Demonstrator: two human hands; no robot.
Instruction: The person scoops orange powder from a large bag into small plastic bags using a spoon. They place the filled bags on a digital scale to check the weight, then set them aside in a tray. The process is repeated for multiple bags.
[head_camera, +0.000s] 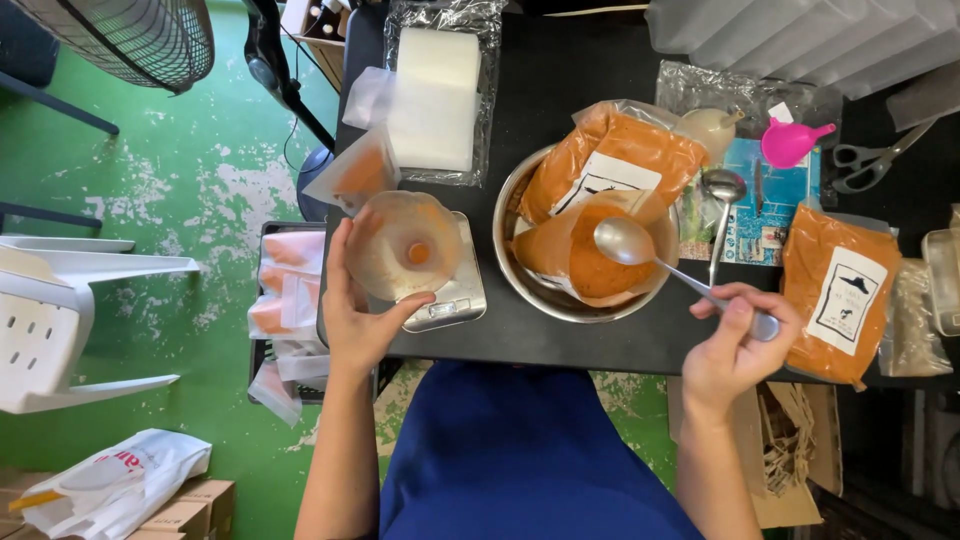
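Left hand (358, 318) steadies funnel (403, 245); right hand (735, 352) holds spoon (640, 250).

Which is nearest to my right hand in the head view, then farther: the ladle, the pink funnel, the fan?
From the right hand:
1. Ladle, just above it on the table.
2. Pink funnel, farther up, toward the back.
3. Fan, far across at the top left, off the table.

Small food-packing workshop: scale (450, 295), bags of orange powder (838, 290), funnel (790, 142), worn green floor (200, 200)
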